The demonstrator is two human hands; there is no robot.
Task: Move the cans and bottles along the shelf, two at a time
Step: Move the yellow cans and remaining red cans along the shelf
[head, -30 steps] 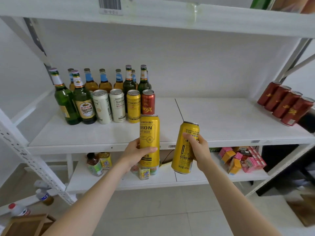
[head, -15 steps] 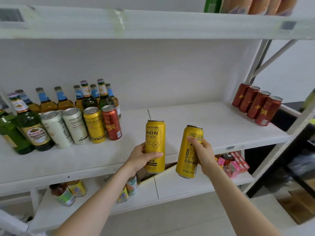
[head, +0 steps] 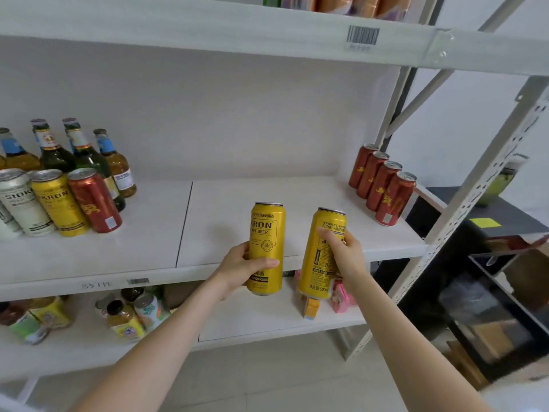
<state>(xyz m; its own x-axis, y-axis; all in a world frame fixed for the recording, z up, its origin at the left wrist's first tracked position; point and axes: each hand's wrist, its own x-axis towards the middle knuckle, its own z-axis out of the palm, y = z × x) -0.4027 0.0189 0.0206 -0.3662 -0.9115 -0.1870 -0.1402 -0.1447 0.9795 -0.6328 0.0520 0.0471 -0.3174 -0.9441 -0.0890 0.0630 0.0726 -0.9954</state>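
We have moved right along the shelf [head: 297,197] front edge. Our left hand [head: 237,267] clasps the left can [head: 267,233], our right hand [head: 346,254] the right can [head: 319,263], near upright, probably to stand beside the red cans [head: 383,185].

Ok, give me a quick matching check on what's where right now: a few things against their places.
Things:
1 yellow can in the left hand
2 row of four red cans
3 bottles
4 barcode sticker

Places:
A upper shelf edge
B right end of the middle shelf
C held in front of the middle shelf
D left end of the middle shelf, at the back

Pairs: 1-C, 2-B, 3-D, 4-A
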